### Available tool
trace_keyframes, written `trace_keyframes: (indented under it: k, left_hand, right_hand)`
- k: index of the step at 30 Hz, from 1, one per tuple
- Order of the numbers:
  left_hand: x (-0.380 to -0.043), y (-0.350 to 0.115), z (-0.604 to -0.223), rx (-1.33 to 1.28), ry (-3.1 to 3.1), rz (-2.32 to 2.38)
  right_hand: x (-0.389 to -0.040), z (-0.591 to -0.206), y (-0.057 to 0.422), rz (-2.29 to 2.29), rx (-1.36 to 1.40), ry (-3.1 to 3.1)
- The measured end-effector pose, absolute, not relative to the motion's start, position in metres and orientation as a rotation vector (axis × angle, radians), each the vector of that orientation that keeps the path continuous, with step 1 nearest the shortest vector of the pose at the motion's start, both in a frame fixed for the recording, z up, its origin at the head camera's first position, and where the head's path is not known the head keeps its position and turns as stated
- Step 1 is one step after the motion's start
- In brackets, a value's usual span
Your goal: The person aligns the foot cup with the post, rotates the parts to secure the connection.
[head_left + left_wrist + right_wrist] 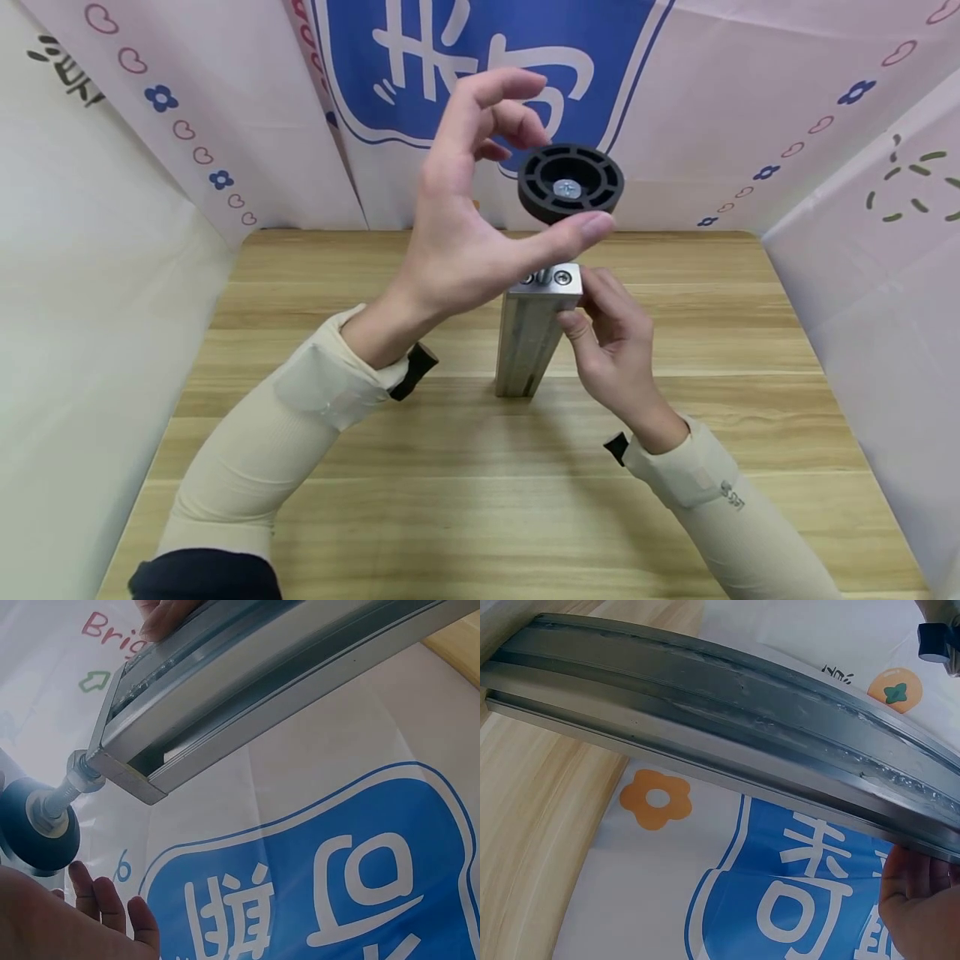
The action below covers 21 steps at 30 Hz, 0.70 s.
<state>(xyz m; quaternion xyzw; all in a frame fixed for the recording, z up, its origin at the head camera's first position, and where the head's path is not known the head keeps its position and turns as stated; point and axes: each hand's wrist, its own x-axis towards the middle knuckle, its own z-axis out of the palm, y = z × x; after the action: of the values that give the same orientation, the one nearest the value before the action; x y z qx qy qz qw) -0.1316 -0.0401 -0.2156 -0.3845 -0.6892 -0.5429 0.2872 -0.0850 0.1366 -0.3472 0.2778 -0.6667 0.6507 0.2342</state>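
Two arms (258,454) reaching forward | left grip (459,246) arched wide around black disc (558,205) | right grip (618,343) pinching metal post (527,333)

Soft shadows cross the table (390,517) in the bright head view; dimmer wrist views bow the metal bar (727,735).

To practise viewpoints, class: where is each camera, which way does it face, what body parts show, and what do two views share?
Head: on the head, facing forward and down at a black levelling foot; left hand, right hand and sleeves show.
Left wrist: on that wrist, facing the threaded stud; both hands partly show.
Right wrist: on that wrist, facing a grooved metal profile; right hand partly shows.
Both wrist views share the profile.
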Motion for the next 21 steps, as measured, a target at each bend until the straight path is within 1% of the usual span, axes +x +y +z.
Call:
trace_keyframes:
  k: [10,21]
  left_hand:
    - [-0.1309,-0.0394,-0.2158,-1.044,-1.824,-1.508]
    - [-0.1317,-0.0387,-0.2157,-1.123,-1.774,-1.577]
  right_hand:
    - [-0.0846,-0.347,0.1361,1.792,0.757,-1.834]
    - [-0.0853,-0.3473,0.1354,1.787,0.744,-1.831]
